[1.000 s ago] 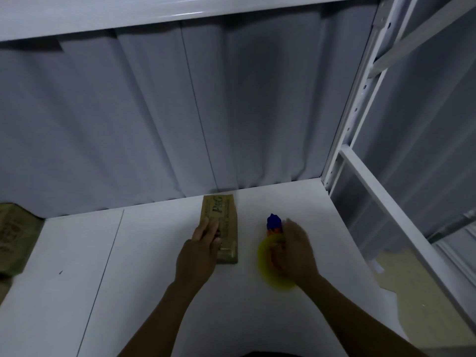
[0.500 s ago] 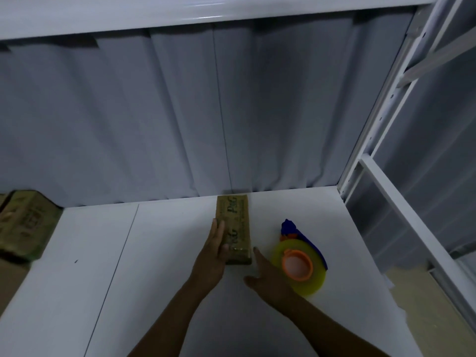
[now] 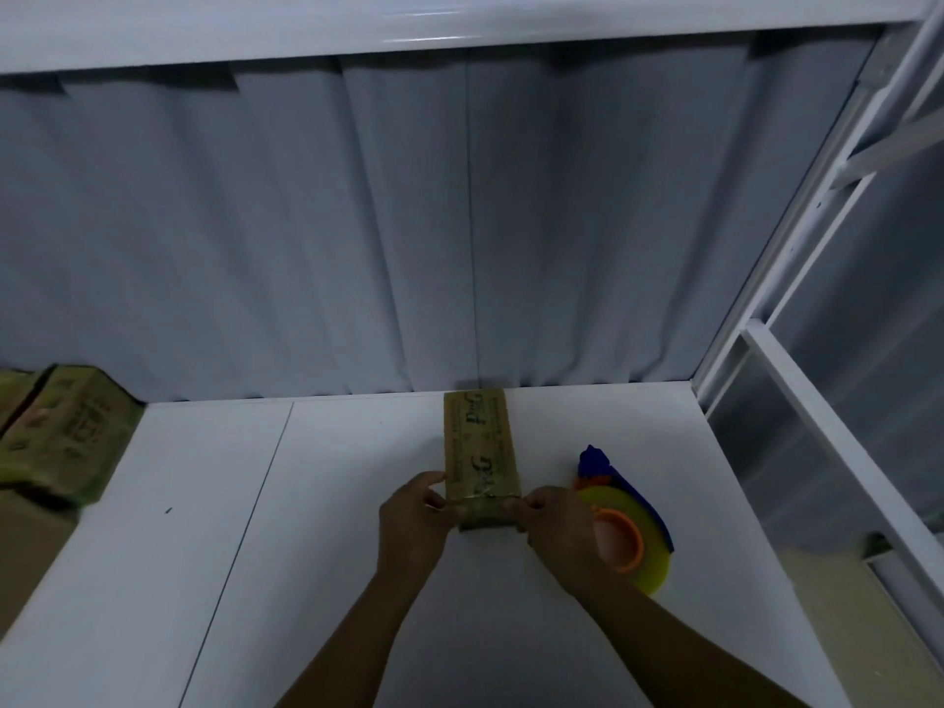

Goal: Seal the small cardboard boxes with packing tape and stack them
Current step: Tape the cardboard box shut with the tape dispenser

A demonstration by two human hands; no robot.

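long printed brown box (image 3: 480, 447) lies flat, glossy tape along top.

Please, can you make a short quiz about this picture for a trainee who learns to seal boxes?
1. True or false: the tape dispenser lies on the white table, right of the small box.
2. Where do the left hand and the right hand hold the small box? A: near end. B: far end. C: middle.
3. Fill in: other boxes sit beside the table's ____ edge.
Key: 1 true; 2 A; 3 left.
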